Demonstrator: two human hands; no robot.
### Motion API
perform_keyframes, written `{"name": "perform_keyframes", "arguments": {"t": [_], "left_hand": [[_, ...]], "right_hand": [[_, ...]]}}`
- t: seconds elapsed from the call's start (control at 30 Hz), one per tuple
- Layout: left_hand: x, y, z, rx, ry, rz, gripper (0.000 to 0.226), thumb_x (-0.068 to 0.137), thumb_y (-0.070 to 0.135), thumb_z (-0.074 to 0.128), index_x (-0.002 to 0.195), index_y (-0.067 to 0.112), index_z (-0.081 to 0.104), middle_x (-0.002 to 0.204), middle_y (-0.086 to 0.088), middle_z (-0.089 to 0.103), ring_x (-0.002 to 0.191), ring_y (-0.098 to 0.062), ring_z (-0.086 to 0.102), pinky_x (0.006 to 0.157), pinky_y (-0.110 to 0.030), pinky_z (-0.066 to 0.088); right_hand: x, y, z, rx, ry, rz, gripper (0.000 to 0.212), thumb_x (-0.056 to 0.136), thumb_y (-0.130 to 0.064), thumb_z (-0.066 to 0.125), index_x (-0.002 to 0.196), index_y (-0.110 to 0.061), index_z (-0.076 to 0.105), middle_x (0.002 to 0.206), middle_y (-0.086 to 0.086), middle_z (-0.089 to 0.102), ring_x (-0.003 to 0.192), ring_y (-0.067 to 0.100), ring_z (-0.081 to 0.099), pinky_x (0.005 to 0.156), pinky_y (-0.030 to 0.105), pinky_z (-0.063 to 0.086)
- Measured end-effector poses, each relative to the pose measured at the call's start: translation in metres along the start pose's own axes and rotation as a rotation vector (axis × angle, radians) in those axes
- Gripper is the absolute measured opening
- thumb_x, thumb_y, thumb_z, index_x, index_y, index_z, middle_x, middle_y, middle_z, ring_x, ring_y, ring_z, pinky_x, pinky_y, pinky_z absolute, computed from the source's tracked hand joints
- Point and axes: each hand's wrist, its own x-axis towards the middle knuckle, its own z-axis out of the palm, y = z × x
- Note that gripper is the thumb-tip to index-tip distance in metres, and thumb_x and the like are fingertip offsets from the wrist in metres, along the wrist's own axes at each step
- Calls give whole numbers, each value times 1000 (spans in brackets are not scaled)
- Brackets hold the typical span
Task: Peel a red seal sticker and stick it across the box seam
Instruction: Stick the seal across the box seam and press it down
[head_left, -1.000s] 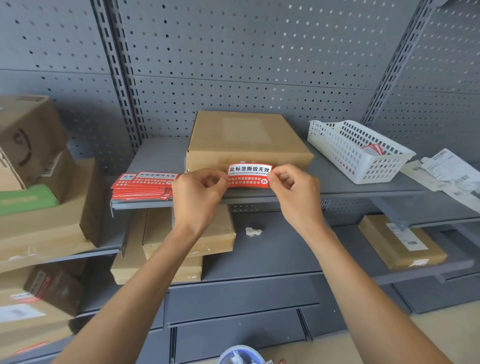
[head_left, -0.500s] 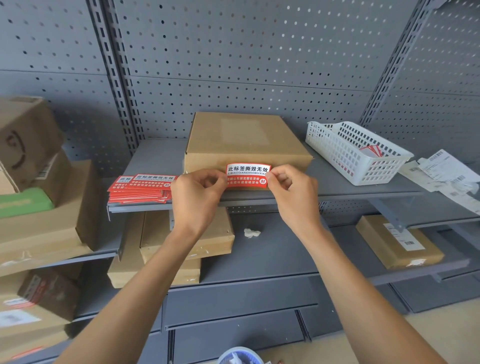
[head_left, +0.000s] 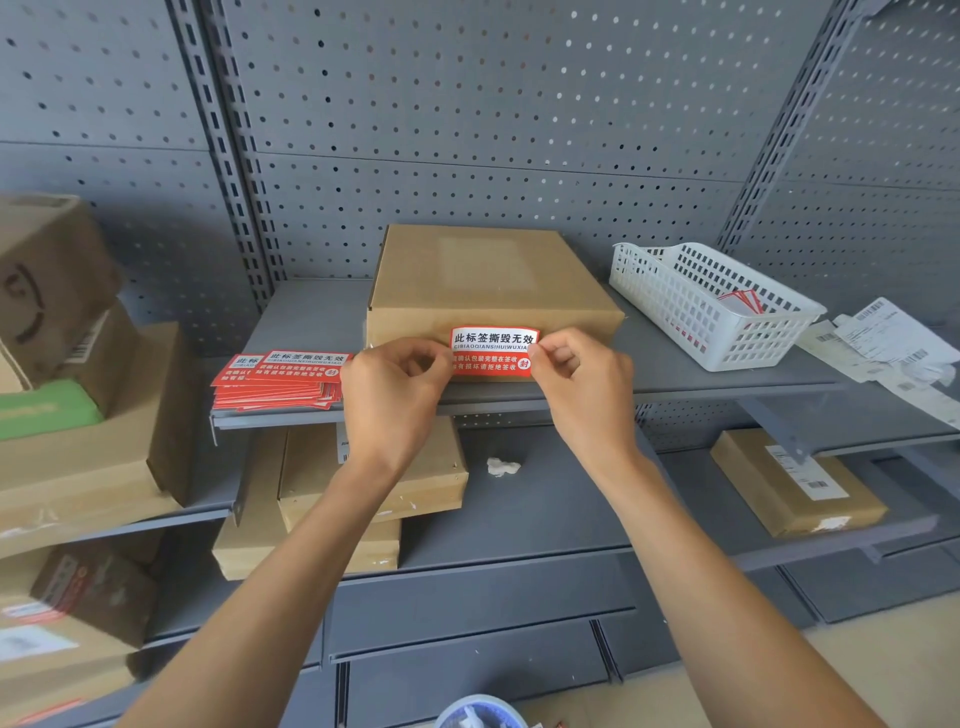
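Red seal sticker held taut against the front face of the box, left hand and right hand each in a narrow pinch grip on one end; recommend levelling across the seam, then pressing from centre outward.

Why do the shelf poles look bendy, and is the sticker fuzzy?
In the head view the wide lens bows the shelf uprights near the edges; the red seal sticker at the centre is sharp, its big letters readable; the light is soft and even, without glare.
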Motion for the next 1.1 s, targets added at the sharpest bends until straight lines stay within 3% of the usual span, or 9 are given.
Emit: {"name": "perform_keyframes", "arguments": {"t": [0.3,0.43,0.6,0.73,0.83,0.93,1.03,1.1], "left_hand": [[1,0,2,54,16,2,13,87,20,75,74,22,76,50,7,60,45,-13,50,64,-34,56],[1,-1,4,59,28,-20,13,87,27,77,79,22,68,52,3,65,48,-19,60,61,-37,56],[-2,-4,5,101,65,30,18,87,25,78,85,21,61,53,2,62,49,-21,56,60,-40,53],[-9,-9,-8,111,195,197,16,86,13,79,85,13,63,74,-1,64,67,-20,56,65,-41,50],[-1,-10,-18,73,319,249,18,84,7,76,96,7,62,104,-4,60,100,-23,53,88,-31,43],[13,-6,-19,56,243,179,35,87,20,76,118,11,62,136,-6,53,128,-25,44,104,-30,34],[21,-2,-11,162,115,172,42,88,38,75,125,22,64,152,-4,44,142,-26,32,105,-34,24],[23,-2,-6,229,49,189,43,87,45,74,125,26,65,157,-4,39,148,-28,26,108,-40,25]], "right_hand": [[1,-2,1,-77,23,-20,17,90,-27,70,76,-17,68,66,-7,68,64,20,64,63,44,55],[1,-4,0,-89,37,-5,22,89,-30,73,72,-17,65,64,-7,66,62,19,62,61,42,54],[1,0,-2,-95,61,-28,27,88,-31,75,72,-18,57,64,-4,61,60,19,57,60,41,51],[-10,1,-10,-45,180,-69,18,89,-23,73,86,-14,59,87,-2,58,75,17,53,69,39,49],[-11,4,-15,-37,268,-66,27,88,-19,73,109,-11,59,117,4,55,109,25,55,97,39,45],[-4,4,-12,-30,213,0,47,89,-27,72,130,-14,53,151,9,41,142,23,36,117,41,29],[1,-1,-4,-14,136,0,55,91,-37,69,139,-18,48,164,7,25,151,21,22,121,46,25],[3,-3,2,-17,110,-24,56,92,-40,68,141,-19,48,167,6,19,153,22,18,123,45,24]]}}
